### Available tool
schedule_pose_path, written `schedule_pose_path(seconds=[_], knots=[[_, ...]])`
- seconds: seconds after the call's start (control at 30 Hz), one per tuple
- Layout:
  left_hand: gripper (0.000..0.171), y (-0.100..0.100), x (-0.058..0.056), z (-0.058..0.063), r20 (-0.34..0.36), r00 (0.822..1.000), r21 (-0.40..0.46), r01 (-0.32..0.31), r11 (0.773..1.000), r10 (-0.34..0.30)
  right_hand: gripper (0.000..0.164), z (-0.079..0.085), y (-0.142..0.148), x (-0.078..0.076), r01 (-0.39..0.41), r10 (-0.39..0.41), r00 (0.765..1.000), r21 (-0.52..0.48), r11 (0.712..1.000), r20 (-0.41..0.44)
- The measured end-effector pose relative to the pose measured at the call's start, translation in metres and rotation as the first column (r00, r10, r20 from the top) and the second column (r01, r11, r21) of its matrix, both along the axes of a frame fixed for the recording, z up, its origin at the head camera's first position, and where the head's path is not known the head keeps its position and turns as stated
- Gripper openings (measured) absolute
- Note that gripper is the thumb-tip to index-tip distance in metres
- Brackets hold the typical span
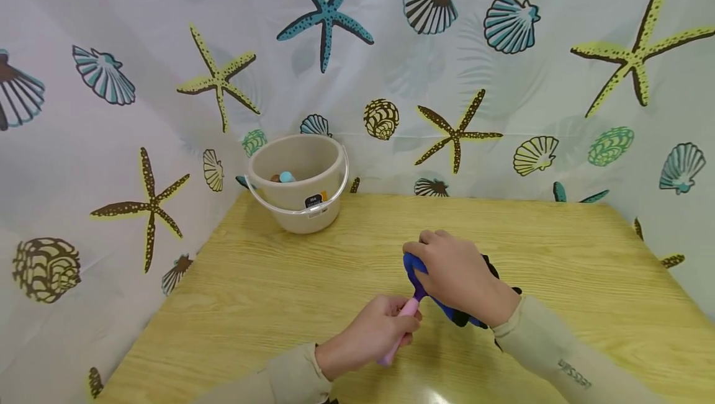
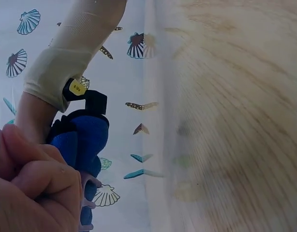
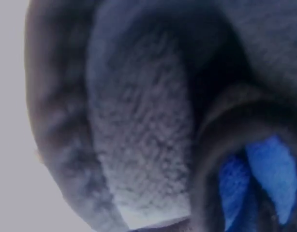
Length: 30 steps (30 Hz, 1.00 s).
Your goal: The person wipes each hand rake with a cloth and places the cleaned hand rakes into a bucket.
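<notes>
My left hand (image 1: 377, 331) grips the pink handle (image 1: 409, 308) of a tool with a purple neck (image 1: 419, 293). The tool's far end goes into a blue fleecy cloth (image 1: 412, 264) with black edging. Around that cloth curl the fingers of my right hand (image 1: 455, 270), over the tool's head, which is hidden. In the left wrist view the cloth (image 2: 93, 133) bunches beyond the curled left fingers, with pale purple prongs (image 2: 89, 184) against it. Close-up fleece (image 3: 143, 125) with dark borders fills most of the right wrist view.
A beige bucket (image 1: 290, 215) with a clear handle stands at the table's back left, with a light blue item (image 1: 287, 177) and a brown one inside. The wooden table (image 1: 313, 267) meets a curtain (image 1: 368, 162) printed with shells and starfish at the back and sides.
</notes>
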<state>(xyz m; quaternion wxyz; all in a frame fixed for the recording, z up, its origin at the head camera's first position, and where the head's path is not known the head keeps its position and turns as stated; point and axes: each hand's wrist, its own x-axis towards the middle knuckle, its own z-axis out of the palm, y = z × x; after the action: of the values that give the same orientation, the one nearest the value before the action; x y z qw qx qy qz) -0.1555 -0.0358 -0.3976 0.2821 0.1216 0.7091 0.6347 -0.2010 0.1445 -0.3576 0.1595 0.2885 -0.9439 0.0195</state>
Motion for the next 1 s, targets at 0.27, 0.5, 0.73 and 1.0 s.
schedule_pose_path(seconds=[0.27,0.5,0.73,1.0], knots=[[0.014,0.0,0.0,-0.004,-0.03,0.998,-0.01,-0.049,0.999,0.049,0.026,0.001,0.002,0.011,-0.005,0.003,0.993,0.016,1.0,0.118],[0.012,0.001,0.001,-0.008,-0.071,0.997,-0.046,-0.03,0.998,0.027,0.023,0.003,0.001,0.017,-0.002,-0.001,0.994,0.021,1.0,0.114],[0.011,0.0,0.003,-0.01,-0.102,0.995,-0.121,-0.005,0.993,-0.007,0.025,-0.011,-0.005,0.001,0.069,-0.067,0.997,0.039,0.997,-0.041],[0.017,0.0,-0.002,-0.006,-0.065,0.998,-0.067,-0.017,0.998,0.013,0.025,-0.004,-0.003,0.007,0.033,-0.034,0.999,0.03,0.999,0.025]])
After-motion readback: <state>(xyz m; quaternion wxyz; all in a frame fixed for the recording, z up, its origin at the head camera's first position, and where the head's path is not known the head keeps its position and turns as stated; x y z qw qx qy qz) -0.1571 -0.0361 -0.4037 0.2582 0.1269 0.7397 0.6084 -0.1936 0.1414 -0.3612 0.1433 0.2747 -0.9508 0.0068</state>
